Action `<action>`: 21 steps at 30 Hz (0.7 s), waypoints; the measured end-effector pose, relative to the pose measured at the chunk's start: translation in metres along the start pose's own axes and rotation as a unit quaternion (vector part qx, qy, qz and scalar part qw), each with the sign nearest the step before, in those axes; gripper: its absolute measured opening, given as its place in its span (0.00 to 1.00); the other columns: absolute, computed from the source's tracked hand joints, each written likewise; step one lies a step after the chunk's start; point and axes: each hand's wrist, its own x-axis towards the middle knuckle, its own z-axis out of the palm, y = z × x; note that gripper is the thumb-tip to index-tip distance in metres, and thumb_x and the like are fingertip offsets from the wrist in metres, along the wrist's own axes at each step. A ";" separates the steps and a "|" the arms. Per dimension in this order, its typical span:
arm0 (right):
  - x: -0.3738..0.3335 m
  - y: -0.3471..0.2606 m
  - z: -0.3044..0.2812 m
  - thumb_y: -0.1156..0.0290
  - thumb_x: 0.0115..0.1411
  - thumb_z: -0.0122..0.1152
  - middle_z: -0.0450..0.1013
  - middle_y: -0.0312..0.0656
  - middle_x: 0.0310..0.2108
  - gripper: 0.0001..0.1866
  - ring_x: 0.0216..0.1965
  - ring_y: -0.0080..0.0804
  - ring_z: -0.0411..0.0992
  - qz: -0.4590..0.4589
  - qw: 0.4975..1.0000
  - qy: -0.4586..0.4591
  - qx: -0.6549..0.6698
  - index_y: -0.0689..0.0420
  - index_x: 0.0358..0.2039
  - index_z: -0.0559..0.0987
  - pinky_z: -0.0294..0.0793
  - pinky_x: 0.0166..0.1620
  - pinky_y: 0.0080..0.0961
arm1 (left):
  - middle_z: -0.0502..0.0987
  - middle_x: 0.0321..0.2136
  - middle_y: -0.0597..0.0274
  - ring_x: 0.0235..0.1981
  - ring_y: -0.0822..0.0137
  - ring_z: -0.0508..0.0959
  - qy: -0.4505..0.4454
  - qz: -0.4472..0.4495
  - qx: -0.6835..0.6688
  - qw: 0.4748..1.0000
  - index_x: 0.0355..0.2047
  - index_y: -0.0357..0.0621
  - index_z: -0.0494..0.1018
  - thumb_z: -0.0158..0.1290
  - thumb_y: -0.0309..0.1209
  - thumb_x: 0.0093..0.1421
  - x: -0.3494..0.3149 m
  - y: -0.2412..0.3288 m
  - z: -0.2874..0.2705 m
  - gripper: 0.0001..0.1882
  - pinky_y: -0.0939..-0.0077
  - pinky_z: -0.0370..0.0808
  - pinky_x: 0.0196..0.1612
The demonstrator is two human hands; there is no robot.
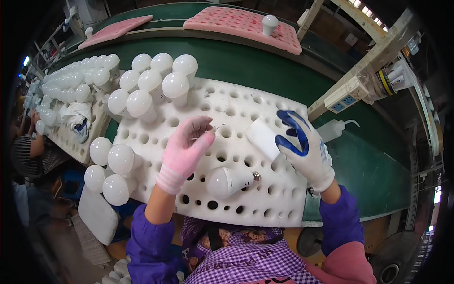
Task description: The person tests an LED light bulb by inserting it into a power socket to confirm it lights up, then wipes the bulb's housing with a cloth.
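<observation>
A white foam board (156,128) full of round holes lies under both hands. My left hand (187,146), in a pink glove, hovers above its middle with bent fingers and the thumb apart; I see nothing held. At the board's right side, my right hand (305,146) wears a white glove with blue-coated fingers. Its fingers are spread beside a white rectangular block (262,137); whether they touch it I cannot tell. Nearer to me a white light bulb (224,182) rests on its side, metal screw base to the right. Several bulbs (150,80) stand upright at the board's far left.
More bulbs (116,158) cluster at the left edge. A squeeze bottle (332,130) with a bent spout stands right on the green bench (364,165). Beyond are a pink foam board (227,21) and a post with a power socket (347,99). Another person (35,146) works far left.
</observation>
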 end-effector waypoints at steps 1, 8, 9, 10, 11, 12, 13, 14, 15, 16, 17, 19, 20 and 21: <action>-0.015 0.002 -0.001 0.76 0.55 0.64 0.70 0.47 0.56 0.28 0.53 0.35 0.72 0.001 1.000 0.005 -0.001 0.63 0.57 0.70 0.73 0.51 0.27 | 0.73 0.48 0.55 0.49 0.67 0.74 -0.044 0.037 0.093 0.994 0.56 0.37 0.67 0.61 0.31 0.55 -0.016 0.002 -0.003 0.29 0.72 0.71 0.53; -0.082 0.024 0.020 0.77 0.55 0.64 0.72 0.45 0.53 0.25 0.44 0.30 0.74 0.055 0.985 0.093 0.138 0.63 0.54 0.73 0.74 0.48 0.24 | 0.63 0.59 0.50 0.60 0.53 0.66 -0.099 0.138 0.432 0.886 0.62 0.43 0.59 0.71 0.33 0.36 -0.085 -0.005 0.011 0.51 0.62 0.67 0.61; -0.088 0.026 0.024 0.77 0.55 0.64 0.72 0.45 0.52 0.24 0.44 0.31 0.74 0.063 0.982 0.102 0.146 0.62 0.54 0.73 0.74 0.48 0.24 | 0.64 0.58 0.49 0.60 0.50 0.67 -0.093 0.137 0.434 0.886 0.61 0.42 0.60 0.70 0.31 0.36 -0.087 -0.006 0.016 0.50 0.60 0.67 0.61; -0.092 0.027 0.027 0.77 0.56 0.64 0.72 0.45 0.52 0.24 0.45 0.31 0.74 0.068 0.979 0.110 0.156 0.62 0.54 0.73 0.74 0.48 0.25 | 0.64 0.58 0.49 0.60 0.50 0.67 -0.092 0.137 0.438 0.884 0.61 0.42 0.60 0.70 0.31 0.36 -0.087 -0.012 0.016 0.50 0.60 0.67 0.61; -0.095 0.024 0.028 0.77 0.56 0.63 0.73 0.45 0.50 0.24 0.45 0.31 0.74 0.057 0.985 0.101 0.124 0.62 0.55 0.73 0.75 0.47 0.24 | 0.65 0.57 0.49 0.59 0.51 0.67 -0.081 0.137 0.429 0.889 0.60 0.42 0.61 0.70 0.30 0.36 -0.087 -0.019 0.015 0.48 0.62 0.67 0.60; -0.098 0.018 0.029 0.77 0.56 0.63 0.73 0.45 0.50 0.24 0.45 0.31 0.74 0.056 0.985 0.101 0.129 0.62 0.55 0.73 0.75 0.47 0.24 | 0.66 0.56 0.50 0.58 0.52 0.68 -0.070 0.138 0.420 0.894 0.58 0.41 0.62 0.70 0.29 0.37 -0.088 -0.024 0.014 0.46 0.63 0.67 0.60; -0.102 0.012 0.028 0.77 0.56 0.63 0.73 0.45 0.50 0.24 0.44 0.31 0.75 0.071 0.980 0.093 0.162 0.62 0.55 0.73 0.75 0.47 0.23 | 0.66 0.56 0.50 0.58 0.52 0.68 -0.071 0.139 0.422 0.893 0.58 0.41 0.62 0.70 0.29 0.37 -0.088 -0.026 0.015 0.46 0.63 0.67 0.60; -0.105 0.009 0.029 0.78 0.56 0.63 0.73 0.45 0.49 0.24 0.43 0.30 0.75 0.085 0.973 0.085 0.196 0.63 0.55 0.73 0.75 0.46 0.23 | 0.67 0.54 0.51 0.57 0.54 0.69 -0.053 0.113 0.396 0.910 0.57 0.41 0.62 0.70 0.29 0.38 -0.089 -0.028 0.016 0.45 0.64 0.68 0.59; -0.106 0.008 0.030 0.79 0.56 0.63 0.74 0.45 0.48 0.26 0.41 0.27 0.75 0.074 0.972 0.076 0.209 0.63 0.56 0.72 0.75 0.45 0.22 | 0.68 0.53 0.52 0.56 0.56 0.70 -0.034 0.087 0.370 0.924 0.56 0.40 0.62 0.69 0.28 0.39 -0.090 -0.028 0.017 0.43 0.65 0.68 0.58; -0.107 0.006 0.030 0.79 0.56 0.63 0.74 0.45 0.48 0.26 0.41 0.27 0.75 0.073 0.971 0.076 0.213 0.63 0.56 0.72 0.75 0.45 0.22 | 0.68 0.53 0.52 0.56 0.56 0.70 -0.032 0.087 0.373 0.923 0.56 0.40 0.62 0.69 0.28 0.39 -0.094 -0.029 0.018 0.43 0.65 0.68 0.58; -0.107 0.003 0.030 0.80 0.56 0.62 0.74 0.44 0.47 0.26 0.41 0.26 0.75 0.074 0.970 0.061 0.222 0.63 0.57 0.71 0.75 0.45 0.21 | 0.68 0.52 0.52 0.54 0.59 0.71 -0.031 0.059 0.261 0.963 0.56 0.37 0.61 0.69 0.27 0.40 -0.099 -0.030 0.021 0.43 0.66 0.69 0.58; -0.108 -0.005 0.029 0.80 0.58 0.60 0.75 0.41 0.43 0.28 0.40 0.21 0.73 0.092 0.960 0.042 0.261 0.62 0.60 0.69 0.74 0.43 0.18 | 0.68 0.51 0.53 0.53 0.61 0.71 -0.030 0.029 0.146 0.988 0.57 0.35 0.61 0.68 0.27 0.41 -0.107 -0.027 0.028 0.42 0.67 0.69 0.57; -0.108 -0.007 0.027 0.80 0.58 0.60 0.75 0.41 0.43 0.28 0.40 0.21 0.73 0.093 0.960 0.043 0.262 0.62 0.60 0.69 0.74 0.43 0.18 | 0.68 0.50 0.54 0.53 0.62 0.71 -0.031 -0.017 0.058 0.998 0.57 0.34 0.60 0.69 0.28 0.42 -0.112 -0.019 0.033 0.42 0.67 0.69 0.57; -0.107 -0.009 0.024 0.79 0.59 0.59 0.75 0.39 0.41 0.28 0.38 0.20 0.72 0.119 0.933 0.004 0.341 0.62 0.61 0.68 0.73 0.41 0.17 | 0.69 0.50 0.55 0.53 0.64 0.70 -0.031 -0.064 -0.031 0.997 0.57 0.34 0.59 0.69 0.29 0.43 -0.115 -0.015 0.037 0.43 0.68 0.69 0.57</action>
